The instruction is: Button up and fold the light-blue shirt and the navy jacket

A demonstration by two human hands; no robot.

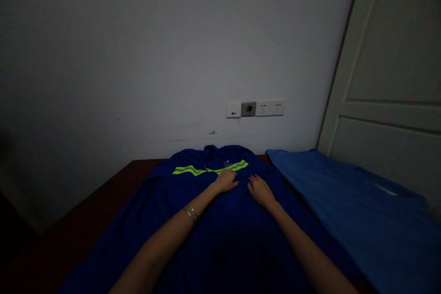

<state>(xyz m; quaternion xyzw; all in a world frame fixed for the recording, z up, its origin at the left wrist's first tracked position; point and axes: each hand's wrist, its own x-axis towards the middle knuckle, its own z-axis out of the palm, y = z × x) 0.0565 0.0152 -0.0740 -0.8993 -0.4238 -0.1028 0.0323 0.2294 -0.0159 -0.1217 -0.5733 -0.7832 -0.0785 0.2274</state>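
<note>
A dark blue work jacket [193, 197] lies spread out, its collar toward the wall and a yellow-green reflective strip [186, 170] across its chest. On the chest, just below the strip, my left hand [226, 181] is closed with its fingers bent on the cloth. My right hand [261, 190] is a little to the right and lower, its curled fingers also gathered on the jacket's front. The two hands are apart, with a short stretch of cloth between them. Dim light hides the exact pinch of the fingertips. Bracelets circle my left wrist.
Under the clothes is a dark red surface [113, 188] reaching the white wall. A lighter blue garment [344, 202] lies flat on the right, beside the jacket. Socket plates [269, 108] are set in the wall, and a pale panelled door [389, 78] stands at the right.
</note>
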